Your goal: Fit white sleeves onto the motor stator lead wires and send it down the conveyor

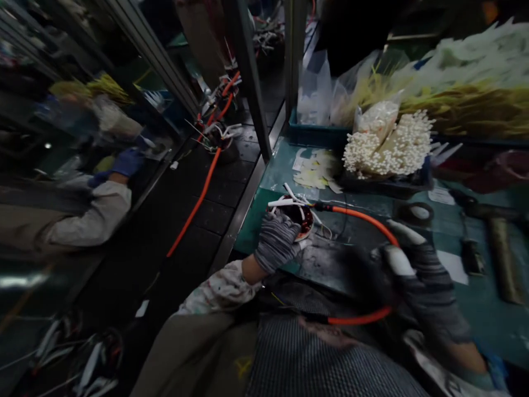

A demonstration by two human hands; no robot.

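- Gripping a copper-wound motor stator, the left hand, in a grey striped glove, closes around its rim and tilts it, which keeps the white leads raised and free.
- The stator sits over the near edge of a green work mat; its windings look reddish, with thin wires straying off.
- An orange cable leaves a black fitting beside the stator, arcs across the mat and loops back below the right hand.
- That hand is blurred, its white-tipped fingers curved by the cable; whether it grips cannot be told.
- Farther off, white-tipped wires lie heaped on a dark tray, near a tape roll.
- Across a black conveyor belt, a co-worker's blue-gloved hand works apart.
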